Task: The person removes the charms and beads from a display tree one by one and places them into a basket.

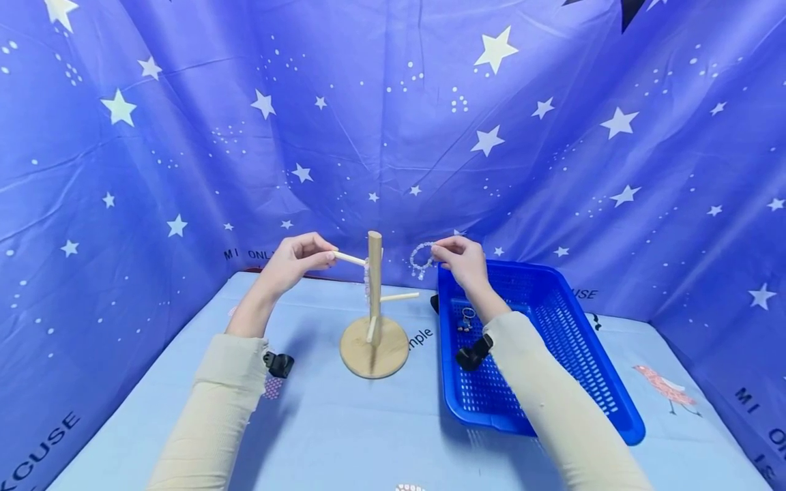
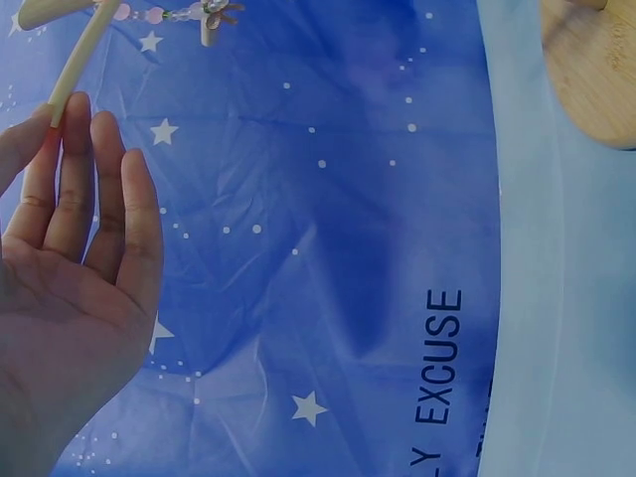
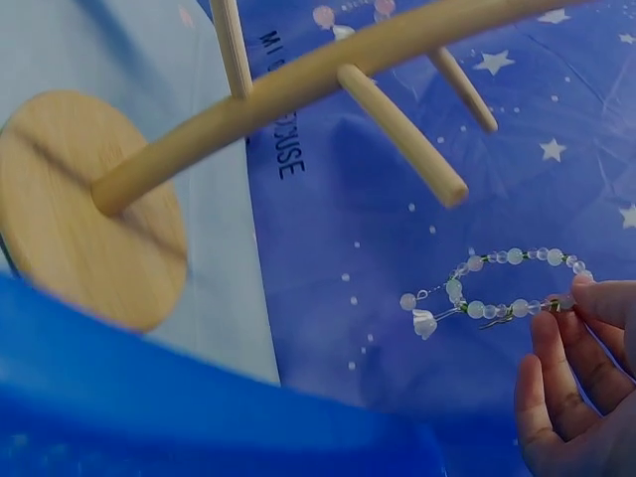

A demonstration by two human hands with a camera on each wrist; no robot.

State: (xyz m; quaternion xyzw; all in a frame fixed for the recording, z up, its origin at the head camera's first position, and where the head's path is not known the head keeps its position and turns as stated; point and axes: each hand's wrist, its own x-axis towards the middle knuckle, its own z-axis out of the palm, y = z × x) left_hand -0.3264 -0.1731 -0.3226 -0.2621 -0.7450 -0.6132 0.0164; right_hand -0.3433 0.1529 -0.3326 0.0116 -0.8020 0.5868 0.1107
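A wooden stand (image 1: 375,290) with a round base and several thin pegs stands upright on the table. My left hand (image 1: 299,258) pinches the tip of its left peg (image 2: 78,70) between thumb and forefinger. From that peg, close to the post, hangs a pink beaded bracelet (image 1: 367,283). Right of the stand, my right hand (image 1: 464,260) holds a second bracelet (image 3: 515,256) up in the air, pinched at one side. It has pale, clear beads and a dangling white flower-like charm (image 3: 424,324). This bracelet is apart from the pegs.
A blue perforated basket (image 1: 450,399) sits on the right, under my right forearm. Small jewellery pieces (image 1: 467,318) lie inside it. A light blue cloth (image 1: 344,436) covers the table, and a star-patterned blue curtain (image 1: 393,136) encloses the back and sides.
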